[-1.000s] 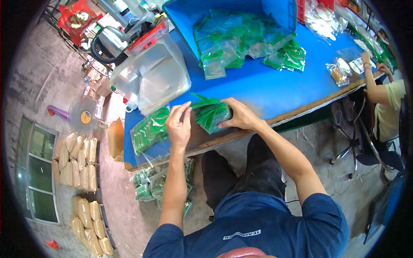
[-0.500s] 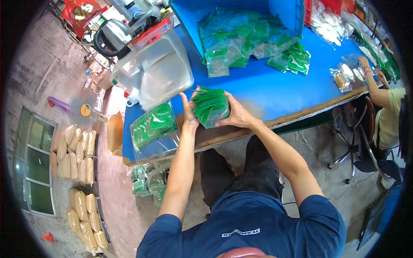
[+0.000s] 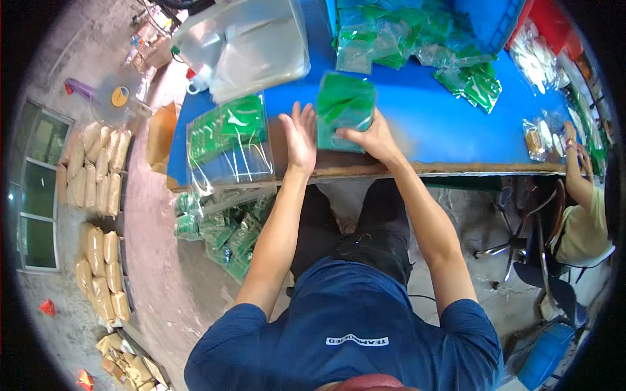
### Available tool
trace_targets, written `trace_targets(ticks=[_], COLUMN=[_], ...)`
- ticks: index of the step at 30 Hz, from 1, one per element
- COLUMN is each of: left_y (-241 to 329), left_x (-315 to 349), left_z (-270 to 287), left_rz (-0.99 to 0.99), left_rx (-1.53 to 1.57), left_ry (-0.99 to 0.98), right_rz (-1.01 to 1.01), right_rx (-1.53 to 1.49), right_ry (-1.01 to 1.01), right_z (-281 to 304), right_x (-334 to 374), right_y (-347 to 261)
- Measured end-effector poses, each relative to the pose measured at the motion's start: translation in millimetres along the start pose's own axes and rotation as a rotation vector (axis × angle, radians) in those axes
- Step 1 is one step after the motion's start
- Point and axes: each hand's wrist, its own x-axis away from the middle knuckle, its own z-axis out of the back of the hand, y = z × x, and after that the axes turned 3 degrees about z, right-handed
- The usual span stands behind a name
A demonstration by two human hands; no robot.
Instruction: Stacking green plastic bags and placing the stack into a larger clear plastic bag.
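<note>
the right hand (image 3: 373, 139) pinches a stack of green-and-clear plastic packets (image 3: 347, 104) at its lower right corner, thumb across the near face, remaining fingers mostly hidden behind. the stack stands in front of the person, over the near part of the blue tabletop (image 3: 424, 140); whether its lower edge rests on the surface cannot be told. this low grip appears chosen to keep the packets together while leaving the upper edges and left side free. the left hand (image 3: 300, 142) is spread, fingers up, just beside the stack's left side; contact cannot be confirmed. its placement would suit steadying or squaring that side. to the left, a clear bag (image 3: 244, 159) lies flat with green packets inside its far part, its slack near end over the table edge, presumably so placed for easy reach. beyond the hands, a blue bin (image 3: 486, 23) has loose green packets (image 3: 417, 39) in it and some spilled at its front, seemingly positioned to give direct access. large clear plastic sheeting (image 3: 261, 58) sits at the far left, apart from the handling area. further green packets in clear wrapping (image 3: 231, 241) lie below the table.
</note>
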Motion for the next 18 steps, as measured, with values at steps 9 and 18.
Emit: trace_targets(ticks=[9,18], left_y=[-10,24], left_x=[40,30], left_z=[-28,10], left_rz=[0.041,-0.245], left_rx=[0.150,-0.822], left_ry=[-0.068,-0.286], right_rz=[-0.294,-0.075], right_rx=[-0.588,0.114], right_ry=[0.112,-0.066], right_z=[-21,15], right_x=[20,10], right_y=[12,-6])
